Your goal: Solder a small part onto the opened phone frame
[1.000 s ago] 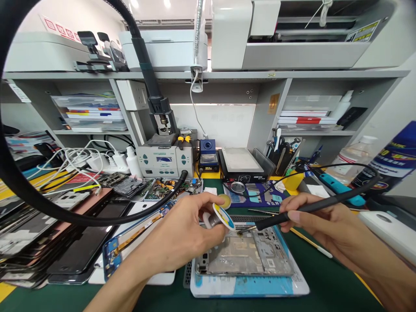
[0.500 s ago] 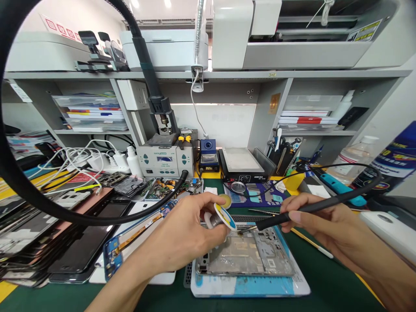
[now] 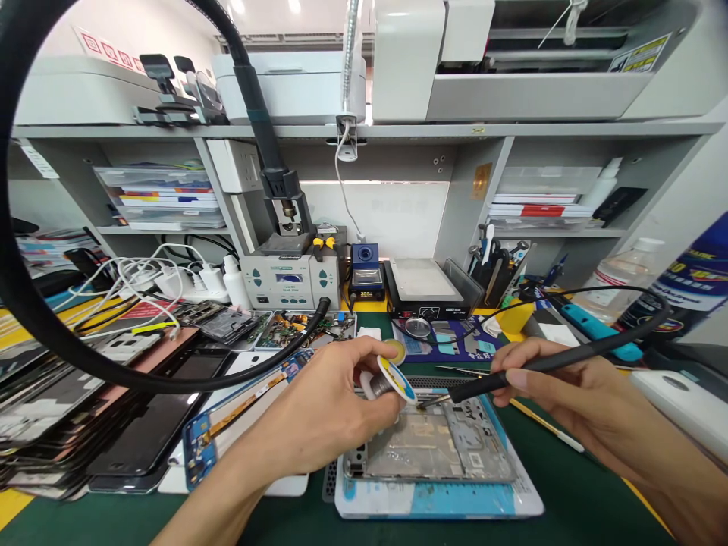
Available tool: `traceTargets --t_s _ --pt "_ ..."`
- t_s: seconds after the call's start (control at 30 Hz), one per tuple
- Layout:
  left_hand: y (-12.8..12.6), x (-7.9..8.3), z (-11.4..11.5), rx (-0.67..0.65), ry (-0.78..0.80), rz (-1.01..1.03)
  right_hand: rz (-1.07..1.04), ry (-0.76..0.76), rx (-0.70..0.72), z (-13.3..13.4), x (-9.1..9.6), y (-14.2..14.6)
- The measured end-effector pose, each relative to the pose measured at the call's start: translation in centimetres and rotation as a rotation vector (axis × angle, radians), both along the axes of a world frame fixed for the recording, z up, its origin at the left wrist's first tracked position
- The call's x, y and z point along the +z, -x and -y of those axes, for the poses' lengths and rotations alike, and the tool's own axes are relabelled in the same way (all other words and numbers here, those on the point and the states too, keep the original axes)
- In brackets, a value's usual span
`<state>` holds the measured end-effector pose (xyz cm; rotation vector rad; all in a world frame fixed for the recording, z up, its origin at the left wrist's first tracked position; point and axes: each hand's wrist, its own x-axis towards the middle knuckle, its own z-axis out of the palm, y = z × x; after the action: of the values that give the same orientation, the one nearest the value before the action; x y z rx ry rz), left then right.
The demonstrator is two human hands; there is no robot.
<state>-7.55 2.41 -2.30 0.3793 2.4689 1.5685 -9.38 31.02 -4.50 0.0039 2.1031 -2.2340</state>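
My left hand (image 3: 335, 409) is closed around a small spool of solder wire (image 3: 396, 379), with its blue, white and yellow end facing right. In my right hand (image 3: 560, 387) is a soldering iron (image 3: 483, 385) with a thick black handle. Its thin metal tip points left and meets the upper edge of a metal phone frame (image 3: 409, 444), just right of the spool. Whether solder wire touches the tip is too small to tell. The frame lies flat on a white and blue pad (image 3: 455, 500).
At left are stacked phone parts (image 3: 57, 409), a dark phone screen (image 3: 153, 417) and a blue phone frame (image 3: 199, 447). A hot air station (image 3: 290, 280), a soldering station (image 3: 365, 277) and a hot plate (image 3: 424, 284) stand behind. A black hose (image 3: 171, 385) loops across the left. Bottles (image 3: 622, 280) stand at right.
Both hands, the spool and the iron stay nearly where they were. The whole view has shifted very slightly.
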Motion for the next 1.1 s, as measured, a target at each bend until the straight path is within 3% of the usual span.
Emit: traceTargets --t_s 0.47,1.1 --pt "0.2 -0.25 -0.16 -0.012 0.02 -0.021 0.003 -0.07 -0.015 0.2 0.22 -0.58" --pt "0.13 0.08 -0.63 -0.02 0.053 -0.034 -0.007 -0.034 0.034 -0.45 -0.27 0.1"
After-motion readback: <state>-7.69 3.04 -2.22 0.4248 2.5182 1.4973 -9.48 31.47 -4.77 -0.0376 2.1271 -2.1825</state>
